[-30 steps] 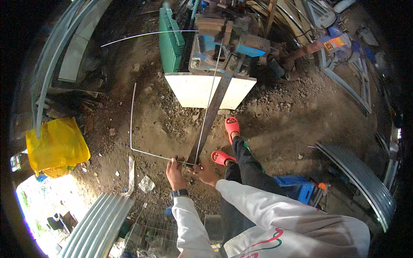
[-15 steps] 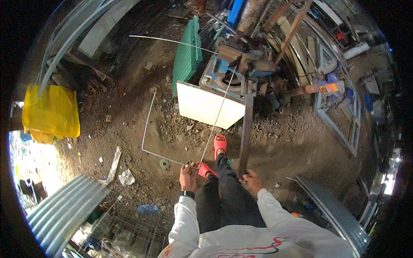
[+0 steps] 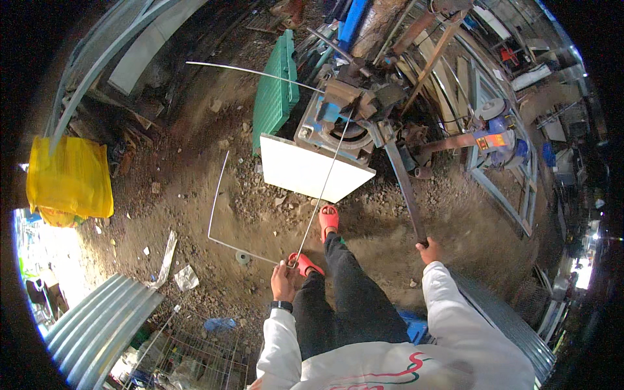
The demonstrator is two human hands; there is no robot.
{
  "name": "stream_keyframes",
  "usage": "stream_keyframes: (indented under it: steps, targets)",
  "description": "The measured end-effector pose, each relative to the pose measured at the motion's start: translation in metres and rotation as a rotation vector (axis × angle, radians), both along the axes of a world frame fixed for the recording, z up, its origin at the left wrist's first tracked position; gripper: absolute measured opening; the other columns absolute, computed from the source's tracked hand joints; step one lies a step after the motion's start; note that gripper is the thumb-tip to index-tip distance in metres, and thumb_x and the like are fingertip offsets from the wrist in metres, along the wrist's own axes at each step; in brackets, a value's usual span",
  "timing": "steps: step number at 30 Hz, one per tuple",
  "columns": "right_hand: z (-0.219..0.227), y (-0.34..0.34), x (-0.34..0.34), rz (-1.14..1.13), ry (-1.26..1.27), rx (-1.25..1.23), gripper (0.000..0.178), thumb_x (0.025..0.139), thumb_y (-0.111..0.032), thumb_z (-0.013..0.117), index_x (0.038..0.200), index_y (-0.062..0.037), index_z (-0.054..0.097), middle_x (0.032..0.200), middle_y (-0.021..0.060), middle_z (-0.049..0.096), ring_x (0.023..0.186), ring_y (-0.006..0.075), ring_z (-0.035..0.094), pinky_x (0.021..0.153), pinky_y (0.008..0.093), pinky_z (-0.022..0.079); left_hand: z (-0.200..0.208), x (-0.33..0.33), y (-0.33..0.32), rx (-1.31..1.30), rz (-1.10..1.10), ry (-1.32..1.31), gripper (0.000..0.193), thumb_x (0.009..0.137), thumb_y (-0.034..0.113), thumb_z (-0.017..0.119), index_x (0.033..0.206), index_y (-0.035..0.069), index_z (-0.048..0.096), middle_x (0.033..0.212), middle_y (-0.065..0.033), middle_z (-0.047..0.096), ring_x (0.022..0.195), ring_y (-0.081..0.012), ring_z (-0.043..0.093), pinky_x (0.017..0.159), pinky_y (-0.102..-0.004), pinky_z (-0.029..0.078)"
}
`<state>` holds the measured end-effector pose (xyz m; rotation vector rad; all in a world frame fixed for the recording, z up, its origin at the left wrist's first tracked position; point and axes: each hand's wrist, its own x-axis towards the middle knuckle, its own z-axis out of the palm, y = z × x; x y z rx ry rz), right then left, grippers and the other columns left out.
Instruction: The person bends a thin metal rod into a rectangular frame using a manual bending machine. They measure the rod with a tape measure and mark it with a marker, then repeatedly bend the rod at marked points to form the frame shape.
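My left hand [image 3: 284, 279], with a dark band at its wrist, is closed on a thin metal rod [image 3: 323, 190] near one of its bends. From there one length runs up to a blue-and-rusty metal machine [image 3: 338, 123], while another goes left and turns up at a corner. A further thin length sticks out leftward from the machine; whether it is the same rod is hidden at the jaws. My right hand [image 3: 429, 251] grips the near end of a long flat steel lever [image 3: 406, 188], whose far end joins the machine.
A white panel [image 3: 312, 169] leans before the machine, with a green plastic grid [image 3: 276, 94] to its left. Yellow sheeting [image 3: 68, 179] hangs at left; corrugated sheets [image 3: 104, 318] lie lower left. A blue power tool [image 3: 510, 146] sits among metal frames at right.
The lever's near end has swung to the right, and my right hand has moved right with it. My left hand stays on the rod, nearly in place.
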<state>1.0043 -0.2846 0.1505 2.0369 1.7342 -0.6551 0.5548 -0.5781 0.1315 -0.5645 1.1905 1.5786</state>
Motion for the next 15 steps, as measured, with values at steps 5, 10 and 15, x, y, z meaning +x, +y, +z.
stream_keyframes:
  steps: [5,10,15]
  targets:
    - [-0.012,0.04,0.017,-0.029,0.024,0.115,0.069,0.088,-0.042,0.068,0.139,-0.0011,0.048,0.132,0.0266,0.052,0.123,0.0411,0.049,0.103,0.0487,0.041,0.011,0.015,0.006,-0.125,-0.028,0.077,0.01,0.096,0.013,0.061,0.102,0.005,0.058,0.096,-0.0055,0.065,0.086,-0.0174,0.063,0.078,-0.0348,0.054]
    - [-0.013,0.116,0.038,0.006,-0.052,0.227,0.061,0.087,-0.036,0.068,0.135,-0.0012,0.052,0.123,0.0267,0.059,0.117,0.0427,0.056,0.098,0.0484,0.046,0.012,0.079,0.012,-0.195,-0.063,-0.037,0.01,0.097,0.014,0.06,0.104,0.006,0.059,0.1,-0.0057,0.065,0.092,-0.0186,0.063,0.082,-0.0335,0.053]
    - [-0.047,0.203,0.108,0.164,-0.001,0.297,0.069,0.09,-0.042,0.063,0.147,-0.0121,0.039,0.142,0.0268,0.045,0.128,0.0421,0.046,0.106,0.0472,0.039,0.021,0.095,0.031,-0.366,-0.168,-0.047,0.035,0.095,0.028,0.065,0.12,0.005,0.055,0.112,-0.0114,0.064,0.095,-0.0234,0.064,0.086,-0.0337,0.055]
